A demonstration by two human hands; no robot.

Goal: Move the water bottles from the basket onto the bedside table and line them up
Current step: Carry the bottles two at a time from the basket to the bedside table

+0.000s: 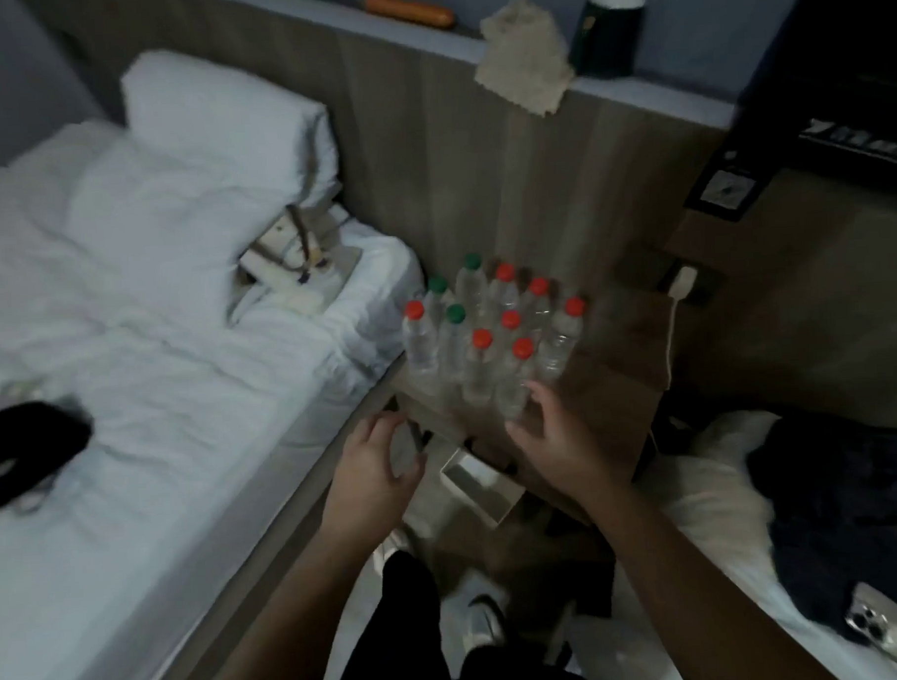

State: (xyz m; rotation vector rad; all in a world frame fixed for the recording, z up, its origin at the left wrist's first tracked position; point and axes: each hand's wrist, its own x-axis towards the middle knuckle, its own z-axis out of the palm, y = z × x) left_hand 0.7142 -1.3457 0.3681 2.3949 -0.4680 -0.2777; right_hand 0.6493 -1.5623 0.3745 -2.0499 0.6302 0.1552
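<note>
Several clear water bottles (492,332) stand upright in close rows on the wooden bedside table (613,384); most have red caps, three have green. My right hand (553,438) is spread at the table's front edge, fingers and thumb around the base of the nearest red-capped bottle (515,383); the blur hides whether they touch it. My left hand (377,463) hovers lower left by the table's corner, fingers loosely curled and apart, with nothing seen in it. A pale basket (299,253) with handles lies on the bed next to the pillow.
A white bed (153,327) fills the left, with a dark object (24,440) on it. A white open box (481,485) sits below the table front. A charger and cable (680,288) hang at the right. A second bed with dark clothes and a phone (880,624) is at right.
</note>
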